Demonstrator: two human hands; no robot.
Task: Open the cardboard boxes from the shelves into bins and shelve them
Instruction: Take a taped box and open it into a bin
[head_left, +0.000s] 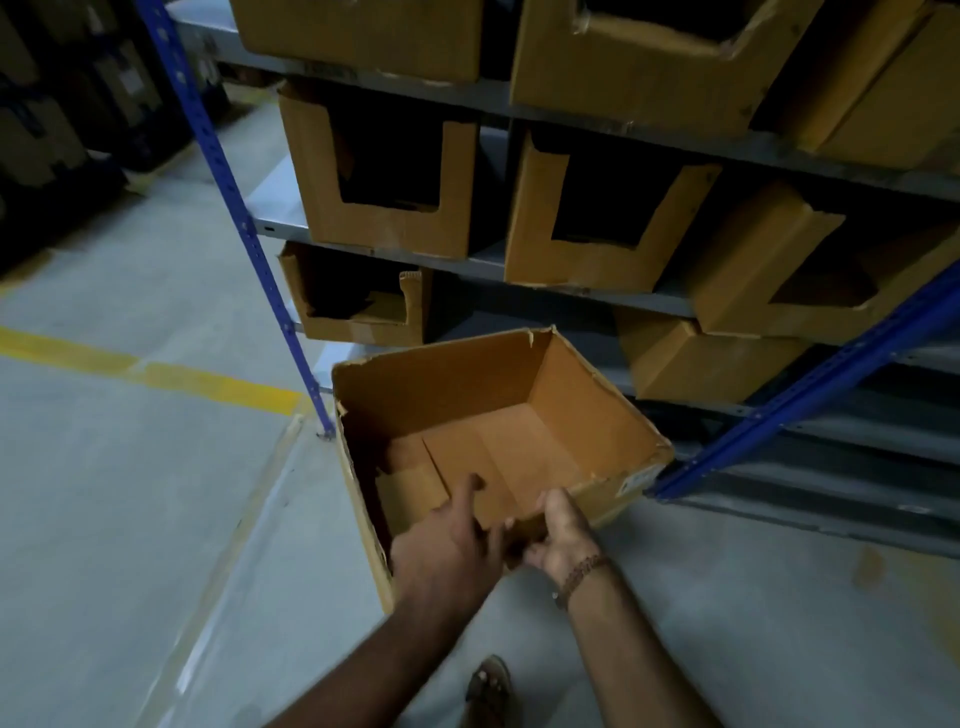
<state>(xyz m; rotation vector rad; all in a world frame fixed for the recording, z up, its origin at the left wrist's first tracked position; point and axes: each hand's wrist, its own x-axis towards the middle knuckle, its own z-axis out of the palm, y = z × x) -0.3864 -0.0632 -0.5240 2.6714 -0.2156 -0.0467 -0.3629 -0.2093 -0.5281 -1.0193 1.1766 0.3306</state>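
Gripping near rim of open brown cardboard box (483, 415) at lower centre: right hand (563, 535) clamping it, left hand (447, 545) alongside, grip unclear; box extending away toward blue-framed shelves (613, 299).

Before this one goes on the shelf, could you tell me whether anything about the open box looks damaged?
Yes. The open cardboard box has ragged, torn top edges, worst at its far right corner. Both hands grip its near wall, left hand and right hand.
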